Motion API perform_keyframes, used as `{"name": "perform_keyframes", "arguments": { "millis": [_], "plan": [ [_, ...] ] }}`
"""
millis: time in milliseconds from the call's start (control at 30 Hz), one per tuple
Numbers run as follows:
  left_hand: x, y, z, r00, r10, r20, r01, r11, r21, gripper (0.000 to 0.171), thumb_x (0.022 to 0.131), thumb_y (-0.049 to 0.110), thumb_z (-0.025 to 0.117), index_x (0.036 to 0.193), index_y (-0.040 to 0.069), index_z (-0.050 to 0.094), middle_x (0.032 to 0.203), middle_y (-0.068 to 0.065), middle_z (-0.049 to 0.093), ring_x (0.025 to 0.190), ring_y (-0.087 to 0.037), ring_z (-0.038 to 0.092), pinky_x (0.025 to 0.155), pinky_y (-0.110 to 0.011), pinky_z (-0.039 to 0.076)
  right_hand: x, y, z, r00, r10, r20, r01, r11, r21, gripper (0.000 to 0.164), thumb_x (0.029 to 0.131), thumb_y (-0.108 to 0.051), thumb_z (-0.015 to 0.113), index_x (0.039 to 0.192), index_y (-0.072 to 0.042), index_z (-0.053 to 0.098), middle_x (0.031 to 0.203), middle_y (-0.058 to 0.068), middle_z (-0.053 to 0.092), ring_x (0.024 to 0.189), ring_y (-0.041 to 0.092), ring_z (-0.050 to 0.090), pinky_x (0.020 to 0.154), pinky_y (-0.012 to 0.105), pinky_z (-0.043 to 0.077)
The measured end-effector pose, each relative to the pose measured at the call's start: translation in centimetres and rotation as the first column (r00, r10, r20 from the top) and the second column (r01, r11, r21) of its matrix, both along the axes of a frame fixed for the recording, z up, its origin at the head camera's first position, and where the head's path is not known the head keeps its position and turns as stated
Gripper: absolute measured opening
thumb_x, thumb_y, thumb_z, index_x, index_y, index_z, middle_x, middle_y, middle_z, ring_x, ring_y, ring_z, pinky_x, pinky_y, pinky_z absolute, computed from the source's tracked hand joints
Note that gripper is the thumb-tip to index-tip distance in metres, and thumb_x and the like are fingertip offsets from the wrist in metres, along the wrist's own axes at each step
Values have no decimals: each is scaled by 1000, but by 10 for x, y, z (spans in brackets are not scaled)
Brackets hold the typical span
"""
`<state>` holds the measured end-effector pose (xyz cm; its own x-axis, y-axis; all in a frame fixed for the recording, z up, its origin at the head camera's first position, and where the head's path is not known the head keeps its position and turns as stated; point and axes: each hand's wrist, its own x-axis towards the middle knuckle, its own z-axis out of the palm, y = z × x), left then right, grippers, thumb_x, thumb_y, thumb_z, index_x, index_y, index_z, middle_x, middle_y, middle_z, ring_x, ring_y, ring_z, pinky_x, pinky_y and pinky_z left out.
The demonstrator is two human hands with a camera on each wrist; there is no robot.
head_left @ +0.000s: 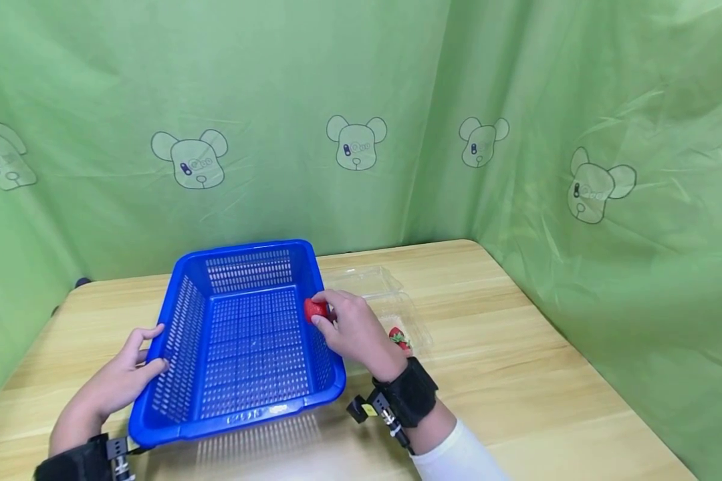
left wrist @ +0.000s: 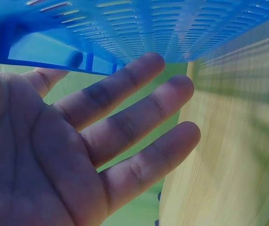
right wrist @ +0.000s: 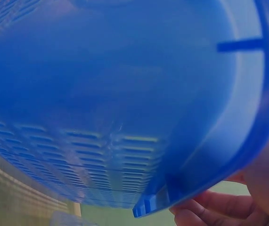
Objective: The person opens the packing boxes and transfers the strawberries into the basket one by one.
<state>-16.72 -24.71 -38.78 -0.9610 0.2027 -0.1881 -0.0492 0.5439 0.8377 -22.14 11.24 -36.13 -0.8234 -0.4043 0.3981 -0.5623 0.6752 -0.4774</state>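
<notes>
A blue plastic basket (head_left: 249,347) with slotted walls sits tilted in front of me, its near side above the tabletop. At its left rim, my left hand (head_left: 120,381) pinches the edge between thumb and index finger. The other fingers (left wrist: 139,117) stretch out loosely under the slotted wall in the left wrist view. Over the right rim, my right hand (head_left: 355,327) holds a red strawberry (head_left: 315,310) between thumb and fingers. The right wrist view shows mostly the basket's outer wall (right wrist: 125,80), with part of the right hand (right wrist: 214,207) behind the rim.
Right of the basket lies an open clear plastic box (head_left: 409,314), partly hidden by my right hand. Several strawberries (head_left: 399,337) with green leaves show inside it. A wooden table (head_left: 487,374) carries everything, with a green curtain (head_left: 265,80) around it.
</notes>
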Motion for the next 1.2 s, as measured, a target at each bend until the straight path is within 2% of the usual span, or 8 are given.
{"name": "perform_keyframes", "arguments": {
  "millis": [167,333,533,767,1000,1200],
  "plan": [
    [1,1,3,1000,0,0,0,1000,19,60,100,8,37,146,-4,1,130,-52,30,99,-44,60,73,-49,60,1,1,1,999,2,33,-2,1000,-9,26,90,-17,64,114,-7,62,97,7,67,75,15,60,62,26,55],
    [1,2,3,1000,0,13,0,1000,19,61,100,9,39,146,-2,1,131,-51,29,100,-45,60,73,-49,60,2,3,1,998,8,66,-7,1000,-20,27,91,-16,63,116,-6,61,106,12,68,77,15,63,63,27,57],
    [0,1,2,1000,1,7,-1,1000,29,62,100,9,39,147,-2,1,131,-51,29,99,-44,60,73,-48,60,0,6,1,999,5,51,-4,1000,-26,26,90,-15,63,115,-6,61,109,13,68,79,18,66,66,29,59],
    [1,0,1,1000,-1,-2,1,1000,26,61,100,8,38,146,-3,0,130,-52,29,100,-46,59,72,-49,60,-3,11,1,999,-22,47,24,999,-31,27,89,-16,65,114,-7,62,108,12,68,75,14,64,63,28,57],
    [0,0,2,1000,-6,1,6,1000,7,61,101,9,37,147,-3,-1,131,-51,28,105,-51,54,74,-50,59,-8,18,3,998,-33,50,36,997,-62,28,88,-15,66,114,-5,63,107,15,69,73,15,65,62,30,58],
    [1,0,3,1000,-14,6,14,1000,13,61,101,9,36,147,-3,-2,130,-52,28,100,-47,59,72,-50,60,-12,26,3,996,-67,56,71,995,-73,26,87,-12,67,112,-5,64,104,14,70,72,16,66,62,31,58]
  ]
}}
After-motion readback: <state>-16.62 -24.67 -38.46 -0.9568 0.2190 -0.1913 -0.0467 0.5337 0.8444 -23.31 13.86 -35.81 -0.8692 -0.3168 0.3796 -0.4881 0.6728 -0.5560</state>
